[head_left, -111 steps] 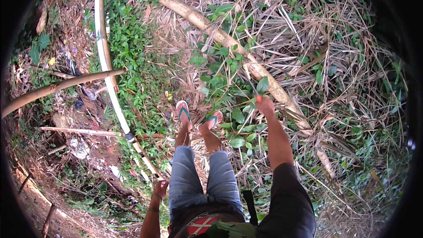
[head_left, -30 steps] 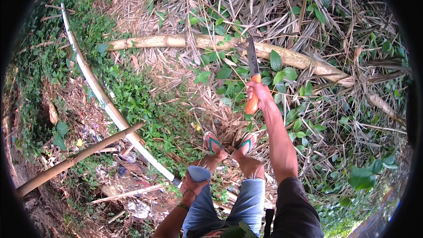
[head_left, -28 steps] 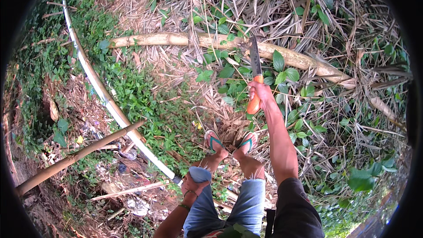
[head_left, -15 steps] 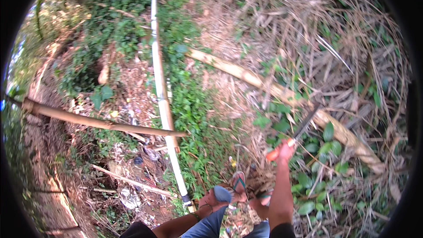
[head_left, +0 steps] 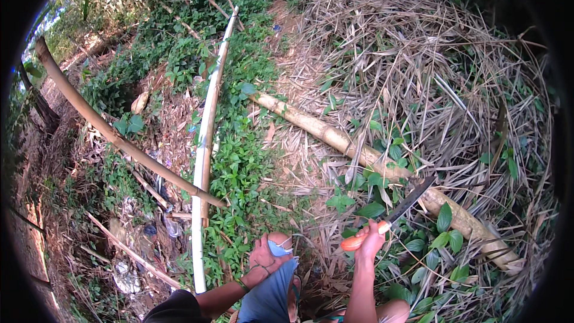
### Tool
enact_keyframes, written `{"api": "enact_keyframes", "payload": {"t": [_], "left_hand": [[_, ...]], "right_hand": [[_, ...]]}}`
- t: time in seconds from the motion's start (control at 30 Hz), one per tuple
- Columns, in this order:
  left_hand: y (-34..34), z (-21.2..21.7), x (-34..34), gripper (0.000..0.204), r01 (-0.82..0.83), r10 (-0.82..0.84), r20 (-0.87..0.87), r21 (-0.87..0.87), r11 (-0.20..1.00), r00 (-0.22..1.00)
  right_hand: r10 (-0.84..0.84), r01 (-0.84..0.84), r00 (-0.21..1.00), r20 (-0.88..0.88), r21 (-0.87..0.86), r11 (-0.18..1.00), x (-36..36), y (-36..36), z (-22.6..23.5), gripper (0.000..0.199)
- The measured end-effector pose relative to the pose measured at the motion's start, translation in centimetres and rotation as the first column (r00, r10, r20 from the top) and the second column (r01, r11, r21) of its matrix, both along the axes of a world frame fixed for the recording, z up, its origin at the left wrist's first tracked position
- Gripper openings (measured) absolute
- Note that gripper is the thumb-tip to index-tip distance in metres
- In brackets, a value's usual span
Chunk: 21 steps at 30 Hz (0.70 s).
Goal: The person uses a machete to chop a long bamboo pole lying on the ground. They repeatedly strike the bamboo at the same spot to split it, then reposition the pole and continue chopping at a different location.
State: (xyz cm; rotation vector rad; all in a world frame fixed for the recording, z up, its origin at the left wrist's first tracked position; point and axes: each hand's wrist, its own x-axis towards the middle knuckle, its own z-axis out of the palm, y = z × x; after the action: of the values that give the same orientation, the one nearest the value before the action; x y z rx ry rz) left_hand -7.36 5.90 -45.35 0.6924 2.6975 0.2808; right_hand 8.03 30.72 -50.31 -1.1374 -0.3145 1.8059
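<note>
My right hand [head_left: 371,240] is closed round the orange handle of a machete [head_left: 409,202]. The dark blade slants up and away, its tip end over a thick yellowish bamboo pole [head_left: 335,136] that lies slantwise on the ground. From this view I cannot tell whether blade and pole touch. My left hand [head_left: 263,263] lies on my bent knee, fingers stretched out beside a pale blue patch at the knee of my jeans [head_left: 269,293]. Nothing shows in its grip.
A long white pipe [head_left: 206,125] runs away from me through low green plants, with a brown bamboo pole [head_left: 128,146] crossing it at left. Dry leaves and stalks [head_left: 412,84] heap up at right. Litter [head_left: 125,278] lies at lower left; leafy stems [head_left: 442,233] grow round the bamboo.
My view has shifted and my body sits lower, knee bent up. The right hand with the machete appears lower and slightly left; the left hand appears further left, still at the knee.
</note>
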Motion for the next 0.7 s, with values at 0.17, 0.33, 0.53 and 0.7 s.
{"api": "enact_keyframes", "payload": {"t": [0.17,0.33,0.53,0.7], "left_hand": [[2.0,-3.7,0.9,0.115,0.051,-0.030,-0.135,0.159,0.986,0.990],[2.9,-5.4,0.6,0.115,0.124,-0.077,-0.228,0.201,0.972,0.971],[2.0,-5.7,-0.6,0.113,0.140,-0.088,-0.239,0.207,0.968,0.967],[4.5,-6.7,-0.3,0.110,0.214,-0.141,-0.276,0.257,0.942,0.951]], "right_hand": [[-0.035,0.042,0.991,-0.129,0.049,0.998,0.2,0.0,0.0,0.020],[-0.035,0.048,0.989,-0.146,0.085,0.995,-0.2,-0.3,-0.1,0.020],[-0.056,0.057,0.998,-0.013,0.149,0.987,-2.6,-1.3,-3.3,0.018],[-0.412,0.025,0.693,0.592,0.551,0.834,-2.4,1.6,-10.5,0.017]]}}
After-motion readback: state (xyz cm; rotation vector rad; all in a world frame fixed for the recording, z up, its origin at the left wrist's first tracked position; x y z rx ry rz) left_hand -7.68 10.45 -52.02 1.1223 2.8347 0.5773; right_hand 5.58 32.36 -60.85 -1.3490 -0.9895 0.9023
